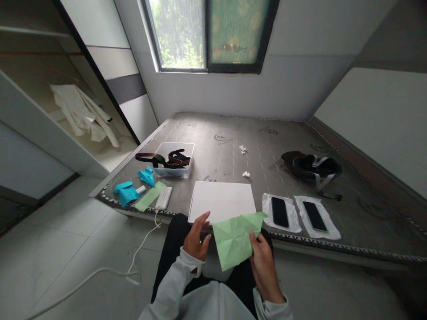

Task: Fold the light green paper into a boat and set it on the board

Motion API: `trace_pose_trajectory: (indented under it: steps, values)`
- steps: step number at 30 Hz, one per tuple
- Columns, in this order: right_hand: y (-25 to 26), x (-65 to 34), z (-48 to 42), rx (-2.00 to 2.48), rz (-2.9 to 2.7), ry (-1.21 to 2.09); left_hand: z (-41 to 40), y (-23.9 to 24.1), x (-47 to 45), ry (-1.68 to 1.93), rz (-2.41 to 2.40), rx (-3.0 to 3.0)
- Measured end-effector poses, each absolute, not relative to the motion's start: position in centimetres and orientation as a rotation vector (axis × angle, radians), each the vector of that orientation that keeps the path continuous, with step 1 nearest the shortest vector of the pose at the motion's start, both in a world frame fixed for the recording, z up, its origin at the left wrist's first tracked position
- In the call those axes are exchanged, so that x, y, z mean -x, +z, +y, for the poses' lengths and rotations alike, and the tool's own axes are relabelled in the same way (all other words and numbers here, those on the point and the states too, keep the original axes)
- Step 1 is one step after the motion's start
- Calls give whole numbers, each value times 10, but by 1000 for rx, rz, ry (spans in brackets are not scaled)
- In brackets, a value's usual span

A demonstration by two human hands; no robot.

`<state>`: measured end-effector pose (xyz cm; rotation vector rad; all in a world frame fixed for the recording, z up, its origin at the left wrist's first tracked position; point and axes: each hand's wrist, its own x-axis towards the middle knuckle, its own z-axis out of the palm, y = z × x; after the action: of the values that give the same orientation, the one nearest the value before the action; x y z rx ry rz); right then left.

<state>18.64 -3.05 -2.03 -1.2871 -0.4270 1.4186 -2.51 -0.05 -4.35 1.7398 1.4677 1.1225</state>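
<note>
My right hand (265, 262) pinches the right edge of a creased light green paper sheet (235, 238), holding it up over my lap. My left hand (196, 240) hovers just left of the sheet with its fingers spread, not touching it. Directly beyond the sheet a white board (220, 200) lies flat at the mattress's near edge.
On the bare grey mattress (267, 146): two black phones (279, 212) (314, 216) on white cloths, a dark headset (312, 168), a clear tub with belts (173, 161), blue folded papers (128, 192), a green strip (150, 196), a white power strip (164, 198) with its cable. An open wardrobe stands at left.
</note>
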Motion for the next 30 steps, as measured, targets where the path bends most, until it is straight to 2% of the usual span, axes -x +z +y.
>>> trace_pose_trajectory:
  steps: [5,14,18,24,30]
  values:
    - [-8,-183,-34,1256,-470,1555,-7,-46,21,1458,1199,-2415]
    - [-16,-182,-36,1304,-605,1624,0,-15,21,1452,1040,-2491]
    - [-15,-183,-36,1398,-672,1585,0,-15,16,1341,1242,-2215]
    - [-7,-181,-35,1423,-792,1582,2,-16,3,819,1590,-1328]
    - [-17,-178,-39,1487,-919,1511,3,-2,1,707,1521,-1198]
